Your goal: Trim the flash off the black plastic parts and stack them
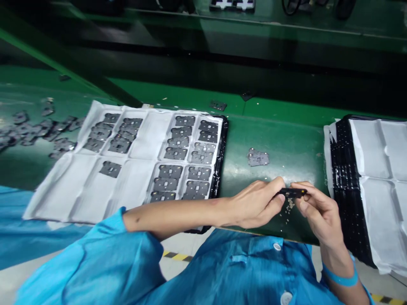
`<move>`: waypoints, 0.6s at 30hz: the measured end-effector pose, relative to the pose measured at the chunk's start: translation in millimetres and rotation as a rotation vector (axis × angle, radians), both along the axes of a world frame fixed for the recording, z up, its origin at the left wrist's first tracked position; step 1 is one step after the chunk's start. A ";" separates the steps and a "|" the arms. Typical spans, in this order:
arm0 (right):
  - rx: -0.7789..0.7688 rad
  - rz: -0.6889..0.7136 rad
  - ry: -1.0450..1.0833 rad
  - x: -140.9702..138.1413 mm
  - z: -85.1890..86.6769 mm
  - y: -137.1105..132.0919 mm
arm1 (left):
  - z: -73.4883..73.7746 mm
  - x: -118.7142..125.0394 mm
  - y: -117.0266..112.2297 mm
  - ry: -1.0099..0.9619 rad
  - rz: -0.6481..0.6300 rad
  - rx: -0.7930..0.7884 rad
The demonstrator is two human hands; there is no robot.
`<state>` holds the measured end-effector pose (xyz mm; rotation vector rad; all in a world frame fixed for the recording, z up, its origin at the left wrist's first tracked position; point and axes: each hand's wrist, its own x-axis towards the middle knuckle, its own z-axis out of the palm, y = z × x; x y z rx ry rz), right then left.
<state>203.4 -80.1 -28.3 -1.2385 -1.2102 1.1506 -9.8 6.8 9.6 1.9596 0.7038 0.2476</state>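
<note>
My left hand (256, 202) and my right hand (314, 209) meet over the green bench (286, 135) near its front edge. Between their pinched fingertips they hold one small flat dark metal part (292, 193), seen edge-on. Tiny specks lie on the bench just below it. A loose grey part (258, 158) lies on the bench a little beyond my hands. To the left sits a black tray (222, 152) lined with white paper (63, 186), with several grey parts (187, 156) laid in rows.
A stack of black trays (346, 186) topped with white paper (381, 169) stands at the right. Several loose grey parts (41, 129) are scattered at the far left of the bench. My blue sleeves and coat fill the foreground. Yellow-black floor tape shows below the bench edge.
</note>
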 end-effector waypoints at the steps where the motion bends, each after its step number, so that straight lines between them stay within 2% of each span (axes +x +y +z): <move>1: 0.002 -0.010 -0.028 -0.2 2.9 0.6 | 1.5 -1.2 1.2 -0.022 -0.007 -0.020; 4: 0.006 -0.066 -0.088 -4.3 5.3 0.2 | 2.1 -3.8 3.1 -0.109 0.013 -0.073; 10: 0.020 -0.115 -0.076 -15.0 -1.8 -6.0 | -3.6 -3.1 2.3 -0.178 0.138 -0.126; 18: 0.035 -0.143 -0.044 -21.0 -5.1 -6.9 | -7.0 -1.7 5.7 -0.210 0.110 -0.108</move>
